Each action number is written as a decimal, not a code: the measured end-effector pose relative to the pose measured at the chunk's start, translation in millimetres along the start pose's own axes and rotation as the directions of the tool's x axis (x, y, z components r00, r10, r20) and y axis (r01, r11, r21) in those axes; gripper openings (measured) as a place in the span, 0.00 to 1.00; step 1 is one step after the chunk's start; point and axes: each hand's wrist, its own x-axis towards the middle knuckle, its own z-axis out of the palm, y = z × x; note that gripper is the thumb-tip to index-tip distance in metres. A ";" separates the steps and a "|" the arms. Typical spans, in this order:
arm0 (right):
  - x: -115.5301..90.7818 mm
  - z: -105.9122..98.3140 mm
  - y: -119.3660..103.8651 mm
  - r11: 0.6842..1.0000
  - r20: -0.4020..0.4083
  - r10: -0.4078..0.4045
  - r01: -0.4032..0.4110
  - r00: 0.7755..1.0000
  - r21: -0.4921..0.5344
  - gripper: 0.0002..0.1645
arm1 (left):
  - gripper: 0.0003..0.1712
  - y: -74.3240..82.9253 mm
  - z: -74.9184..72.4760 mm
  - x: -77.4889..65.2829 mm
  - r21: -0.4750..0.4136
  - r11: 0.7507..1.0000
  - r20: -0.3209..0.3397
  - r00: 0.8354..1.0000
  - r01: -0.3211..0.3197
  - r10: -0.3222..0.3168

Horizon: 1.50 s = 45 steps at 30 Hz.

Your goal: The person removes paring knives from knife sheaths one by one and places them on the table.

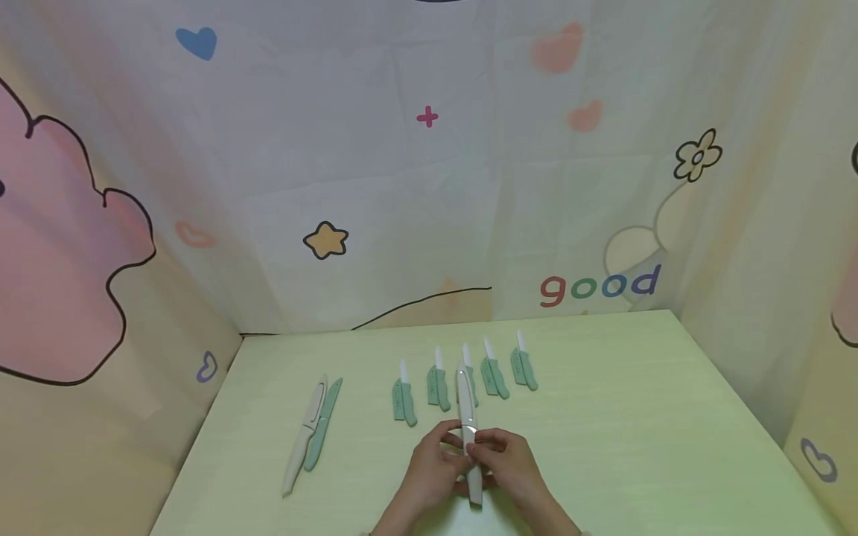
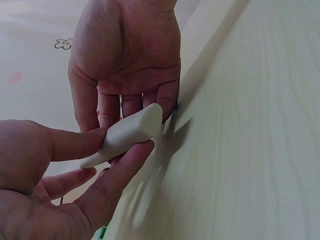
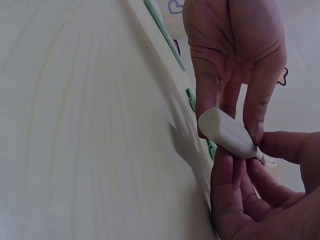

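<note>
Table [image 1: 637, 417]: pale, bare at its right side.
Left hand [image 1: 429, 463]: near the middle, fingers curled, pinching the long white knife [image 1: 467, 406] at its handle [image 1: 475, 484].
Right hand [image 1: 512, 458]: likewise curled, pinching from the right.
My hold: knife raised between both hands; I'd steady it there, fingertips clear of the blade end [image 1: 464, 383], which points far.
Left pair: another white knife [image 1: 297, 454], a green knife [image 1: 322, 428] close beside.
Small green tools [image 1: 494, 378]: five, far side.
Butt end [image 3: 209, 124]: plain in wrist views; only the head view shows the blade end.
</note>
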 end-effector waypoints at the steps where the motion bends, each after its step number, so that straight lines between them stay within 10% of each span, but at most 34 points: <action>1: 0.3 -0.4 0.3 1.000 0.005 0.003 -0.003 1.000 0.002 0.19 | 0.30 0.2 0.0 -0.4 -0.010 1.000 0.005 1.000 -0.001 0.001; 15: 0.7 -6.3 2.3 1.000 0.059 0.019 -0.020 0.998 0.020 0.19 | 0.26 3.0 -10.2 1.1 -0.092 0.996 0.103 0.995 -0.001 0.010; 22: -3.2 -5.9 1.3 0.999 0.054 0.044 -0.045 0.998 0.005 0.19 | 0.18 6.2 -12.4 7.0 0.036 0.999 0.031 0.999 -0.027 0.026; 45: -12.9 -5.0 3.5 0.999 0.118 0.048 -0.050 0.992 0.017 0.19 | 0.21 18.9 -8.0 34.9 -0.109 0.992 -0.102 0.994 -0.056 0.044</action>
